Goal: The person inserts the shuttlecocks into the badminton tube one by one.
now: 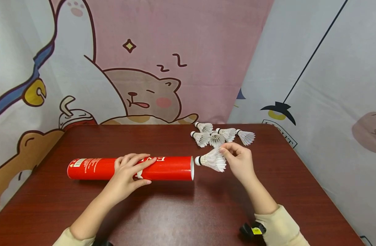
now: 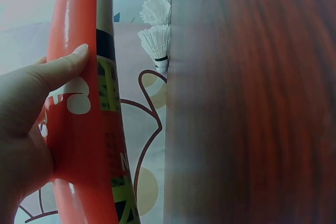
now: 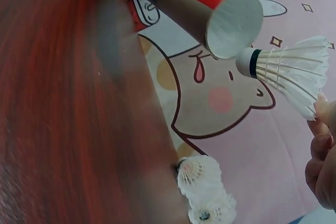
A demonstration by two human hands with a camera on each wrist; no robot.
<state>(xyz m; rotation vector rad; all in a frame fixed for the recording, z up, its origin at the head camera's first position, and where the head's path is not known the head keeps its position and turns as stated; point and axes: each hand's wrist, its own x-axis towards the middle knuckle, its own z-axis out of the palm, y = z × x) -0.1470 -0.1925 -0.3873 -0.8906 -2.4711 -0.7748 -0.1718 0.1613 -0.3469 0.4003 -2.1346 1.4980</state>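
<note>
My left hand (image 1: 126, 174) grips a long red shuttlecock tube (image 1: 172, 168) around its middle and holds it level above the table. The tube's open end, a pale round mouth (image 3: 236, 24), points right. Between thumb and fingers, my right hand (image 1: 238, 162) pinches a white feather shuttlecock (image 1: 213, 160) by the edge of its skirt. Its cork, ringed by a dark band, faces left, right at the tube's mouth. In the left wrist view the thumb (image 2: 65, 69) lies along the red side of the tube.
Several white shuttlecocks (image 1: 217, 138) lie in a cluster at the back of the dark red-brown table (image 1: 163, 212), behind the right hand. A cartoon-printed cloth (image 1: 206, 61) hangs behind the table. A black device with a yellow label (image 1: 256, 231) is at the right wrist.
</note>
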